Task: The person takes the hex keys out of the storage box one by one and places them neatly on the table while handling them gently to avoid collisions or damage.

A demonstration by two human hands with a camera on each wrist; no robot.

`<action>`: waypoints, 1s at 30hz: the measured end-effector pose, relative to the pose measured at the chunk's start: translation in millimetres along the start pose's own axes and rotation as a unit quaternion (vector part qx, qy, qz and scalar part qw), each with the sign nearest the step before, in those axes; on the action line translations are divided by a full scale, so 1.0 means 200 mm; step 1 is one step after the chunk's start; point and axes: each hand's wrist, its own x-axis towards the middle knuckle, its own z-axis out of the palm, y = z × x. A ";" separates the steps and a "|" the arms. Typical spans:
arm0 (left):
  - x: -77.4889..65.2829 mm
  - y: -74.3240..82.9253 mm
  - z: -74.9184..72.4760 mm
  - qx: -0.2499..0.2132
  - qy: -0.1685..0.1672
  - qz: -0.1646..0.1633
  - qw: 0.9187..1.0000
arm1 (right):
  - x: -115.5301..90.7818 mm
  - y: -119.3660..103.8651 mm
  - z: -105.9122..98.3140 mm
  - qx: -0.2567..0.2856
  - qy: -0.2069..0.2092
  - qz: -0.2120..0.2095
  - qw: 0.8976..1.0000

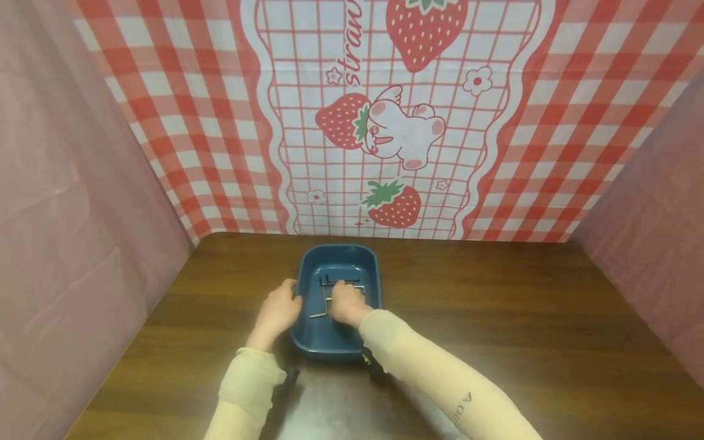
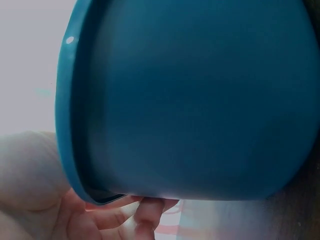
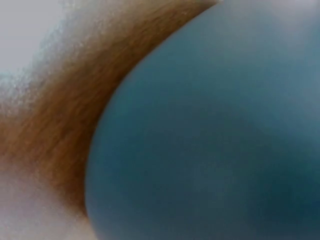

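Observation:
A blue rectangular tray with rounded corners and raised walls stands on the table. L-shaped hex keys, some silver and some black, lie on its floor. My left hand grips the tray's left side; in the left wrist view its curled fingers show at the outer wall below the rim. Inside the tray, my right hand reaches down among the hex keys with bent fingers. Its fingertips are hidden, so whether it pinches a key does not show. The tray's blurred blue wall fills most of the right wrist view.
The brown wooden table extends to both sides of the tray. A red-and-white checked cloth with strawberries hangs behind it. Pink curtains close off the left and right. Dark wrist straps sit under the sleeves.

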 end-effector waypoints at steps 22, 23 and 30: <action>0.00 -0.01 0.00 0.013 -0.017 0.013 1.000 | -0.01 0.05 -0.04 0.013 -0.034 -0.005 0.999; -0.01 -0.02 0.00 0.015 -0.017 0.014 1.000 | -0.01 0.05 -0.04 0.018 -0.035 -0.006 0.999; -0.01 -0.02 0.01 0.019 -0.021 0.011 1.000 | -0.01 0.08 -0.06 0.081 -0.035 0.006 0.996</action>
